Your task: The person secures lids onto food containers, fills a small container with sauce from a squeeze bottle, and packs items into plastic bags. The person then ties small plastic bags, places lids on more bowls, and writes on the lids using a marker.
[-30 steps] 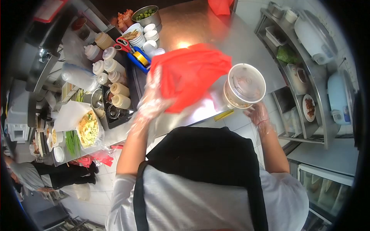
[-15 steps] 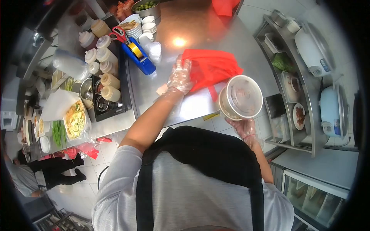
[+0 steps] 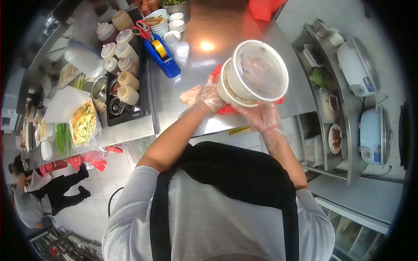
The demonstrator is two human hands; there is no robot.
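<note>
1. Right in the thick of it, a lidded bowl point(image 3: 261, 69) sat stacked on a lower bowl point(image 3: 225, 89), the pair leaning, over the near part of the metal table point(image 3: 200, 65). Pale contents showed blurrily through the clear lid.
2. And there was the right hand point(image 3: 264, 118), in a clear plastic glove, holding the lower bowl from its near side, fingers clamped on it and partly tucked out of sight underneath.
3. Over to the left hand point(image 3: 212, 98), gloved too: it was at the lower bowl's left side, touching the red bag point(image 3: 226, 110). Its fingertips were hidden, so I couldn't tell whether those fingers were apart or together.
4. That bag lay mostly behind and below the bowls, only its edges peeking out!
5. Just beside the left wrist lay a pale, crumpled thing point(image 3: 190, 95), too unclear to name.
6. Further up the table stood a blue tape dispenser point(image 3: 165, 61) with scissors point(image 3: 141, 29) at its far end and small clear cups point(image 3: 181, 51) next to it.
7. Out left, squeeze bottles point(image 3: 128, 80) crowded a black tray point(image 3: 130, 116); another person point(image 3: 61, 189) was well apart, at the lower left.
</note>
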